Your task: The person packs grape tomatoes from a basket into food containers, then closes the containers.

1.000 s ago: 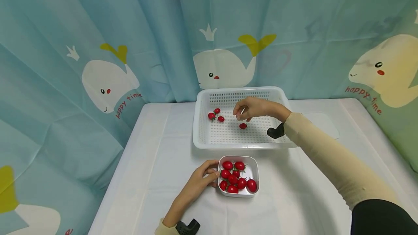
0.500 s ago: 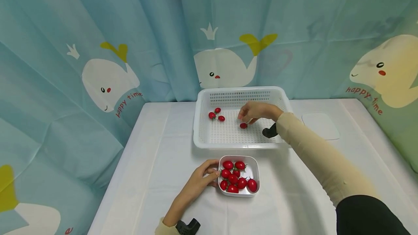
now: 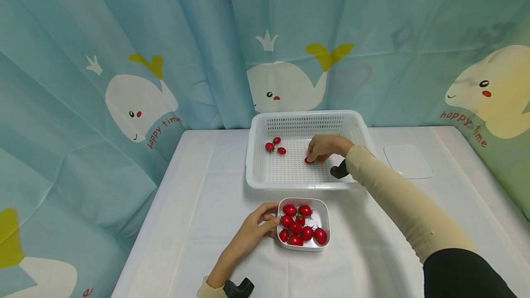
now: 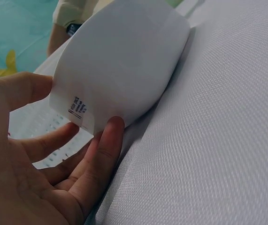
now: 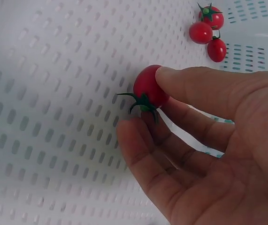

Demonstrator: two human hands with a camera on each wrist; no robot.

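In the right wrist view a cherry tomato [image 5: 148,89] with a green calyx is pinched between the thumb and fingers of my right hand [image 5: 204,126]. This happens low inside the white perforated basket [image 3: 258,176], right of its middle. Three other cherry tomatoes [image 3: 270,146] lie together at the basket's left. In front of the basket stands a small white box [image 3: 316,217] holding several cherry tomatoes [image 3: 296,227]. My left hand [image 3: 250,229] holds the box by its left side; in the left wrist view the thumb and fingertips touch its outer wall [image 4: 119,61].
A flat translucent lid [image 3: 407,161] lies on the white-covered table [image 3: 207,206], right of the basket. Behind the table hangs a blue-green curtain [image 3: 198,49] printed with whales, close to the basket's far side.
My right hand has moved down onto the lone cherry tomato in the basket and now pinches it. The left hand and the small box have stayed in place.
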